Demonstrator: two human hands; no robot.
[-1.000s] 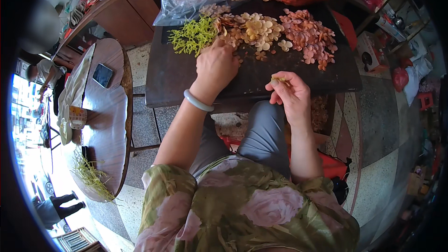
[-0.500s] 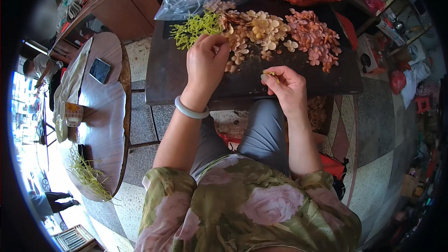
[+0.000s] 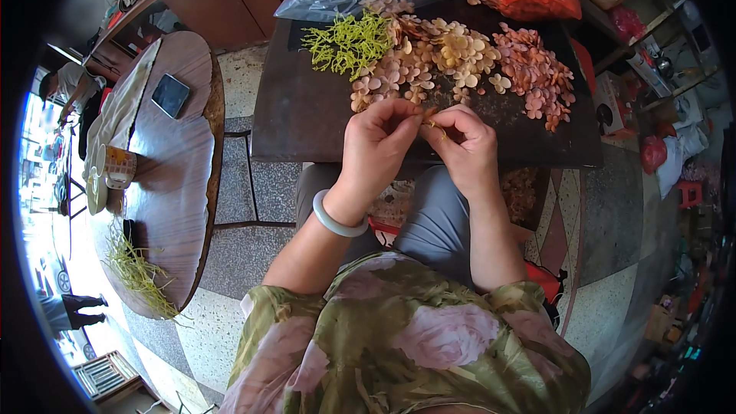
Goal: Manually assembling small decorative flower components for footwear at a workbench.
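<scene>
Two hands meet over the near edge of the dark flat bench (image 3: 307, 119): my left hand (image 3: 376, 146) and right hand (image 3: 464, 146) sit fingertip to fingertip, fingers narrow, pinched on a small yellowish flower piece (image 3: 435, 121) between them. I read its long axis as running roughly left to right, though it is too small to be sure; both hands are equally near. Just beyond the fingers lie the loose heap of tan, cream and pink petal-shaped pieces (image 3: 460, 61) and a yellow-green sprig bunch (image 3: 349, 42).
</scene>
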